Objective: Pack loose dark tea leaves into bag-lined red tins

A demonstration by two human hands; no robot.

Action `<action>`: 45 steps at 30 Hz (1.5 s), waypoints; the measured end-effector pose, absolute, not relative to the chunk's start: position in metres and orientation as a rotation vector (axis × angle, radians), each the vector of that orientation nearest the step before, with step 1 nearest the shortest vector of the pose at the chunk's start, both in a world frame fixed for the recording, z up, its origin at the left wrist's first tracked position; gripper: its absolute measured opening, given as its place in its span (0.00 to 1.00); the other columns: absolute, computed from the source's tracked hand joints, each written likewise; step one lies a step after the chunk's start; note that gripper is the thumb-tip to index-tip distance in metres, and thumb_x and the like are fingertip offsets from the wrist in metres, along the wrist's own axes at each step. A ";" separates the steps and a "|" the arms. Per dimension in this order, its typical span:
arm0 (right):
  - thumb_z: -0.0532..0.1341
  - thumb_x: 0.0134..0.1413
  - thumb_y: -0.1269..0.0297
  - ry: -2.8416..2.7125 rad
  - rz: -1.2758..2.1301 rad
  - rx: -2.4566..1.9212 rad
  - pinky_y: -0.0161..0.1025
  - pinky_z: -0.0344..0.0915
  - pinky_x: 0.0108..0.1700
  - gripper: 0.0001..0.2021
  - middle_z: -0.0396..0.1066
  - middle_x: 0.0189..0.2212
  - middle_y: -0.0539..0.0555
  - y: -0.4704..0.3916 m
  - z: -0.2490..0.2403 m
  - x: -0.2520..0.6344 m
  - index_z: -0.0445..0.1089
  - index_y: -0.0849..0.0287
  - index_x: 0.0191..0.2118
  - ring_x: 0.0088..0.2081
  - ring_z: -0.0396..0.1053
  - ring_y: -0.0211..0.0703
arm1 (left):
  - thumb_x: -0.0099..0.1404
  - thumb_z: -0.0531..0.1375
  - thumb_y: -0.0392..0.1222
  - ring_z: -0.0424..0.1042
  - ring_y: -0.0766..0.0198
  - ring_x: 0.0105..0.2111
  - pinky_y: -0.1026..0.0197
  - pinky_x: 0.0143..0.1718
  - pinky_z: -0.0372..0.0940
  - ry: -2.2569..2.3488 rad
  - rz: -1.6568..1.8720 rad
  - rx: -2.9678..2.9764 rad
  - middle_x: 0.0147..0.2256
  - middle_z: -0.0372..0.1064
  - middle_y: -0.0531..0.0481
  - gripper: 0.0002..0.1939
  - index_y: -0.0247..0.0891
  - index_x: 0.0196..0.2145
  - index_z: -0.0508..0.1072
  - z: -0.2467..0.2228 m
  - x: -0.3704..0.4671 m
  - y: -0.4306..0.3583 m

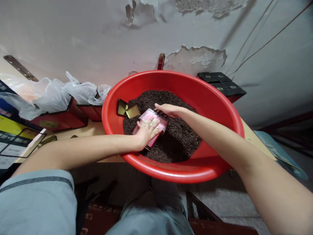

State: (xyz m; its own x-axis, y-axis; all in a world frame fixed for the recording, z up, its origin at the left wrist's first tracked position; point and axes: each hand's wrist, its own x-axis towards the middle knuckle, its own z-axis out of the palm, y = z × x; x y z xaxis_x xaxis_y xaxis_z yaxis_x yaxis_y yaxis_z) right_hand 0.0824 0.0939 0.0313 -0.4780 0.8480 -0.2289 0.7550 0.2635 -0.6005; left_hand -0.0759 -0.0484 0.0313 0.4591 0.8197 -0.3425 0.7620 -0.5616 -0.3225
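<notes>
A large red basin (212, 104) holds a heap of dark, loose, leaf-like bits (181, 133). On the heap at the basin's left-centre lies a pink packet with a clear wrapper (148, 114), with a red side showing below it. My left hand (146, 132) rests on top of the packet, fingers spread. At the packet's upper right edge is my right hand (167, 110), its thumb stretched out and its other fingers partly hidden beneath it. Two small gold tins or lids (132, 111) lie left of the packet, near the basin's inner wall.
Red boxes (66, 119) topped with clear plastic bags (55, 94) stand left of the basin. Black boxes (220, 83) are behind it at the right. A peeling wall (97, 42) rises behind. A teal sheet (276, 150) lies at the right.
</notes>
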 end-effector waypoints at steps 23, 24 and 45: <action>0.48 0.69 0.39 -2.281 0.491 -2.235 0.71 0.59 0.65 0.37 0.61 0.70 0.69 0.162 -0.027 0.108 0.65 0.60 0.70 0.69 0.56 0.79 | 0.65 0.64 0.27 0.12 0.39 0.73 0.14 0.65 0.50 -1.478 0.630 -2.653 0.76 0.22 0.63 0.55 0.66 0.75 0.40 0.006 -0.072 -0.045; 0.50 0.69 0.40 -2.272 0.532 -2.243 0.69 0.59 0.66 0.36 0.63 0.69 0.70 0.162 -0.024 0.102 0.66 0.62 0.69 0.69 0.57 0.78 | 0.65 0.63 0.26 0.13 0.39 0.73 0.14 0.65 0.50 -1.477 0.646 -2.657 0.76 0.22 0.62 0.55 0.66 0.75 0.40 0.008 -0.071 -0.045; 0.57 0.69 0.53 -2.058 1.113 -1.878 0.42 0.69 0.57 0.21 0.78 0.57 0.64 0.108 0.024 0.054 0.81 0.64 0.51 0.57 0.75 0.57 | 0.69 0.50 0.21 0.24 0.36 0.76 0.14 0.60 0.61 -1.492 0.777 -2.679 0.77 0.22 0.54 0.48 0.59 0.77 0.43 0.031 -0.069 -0.039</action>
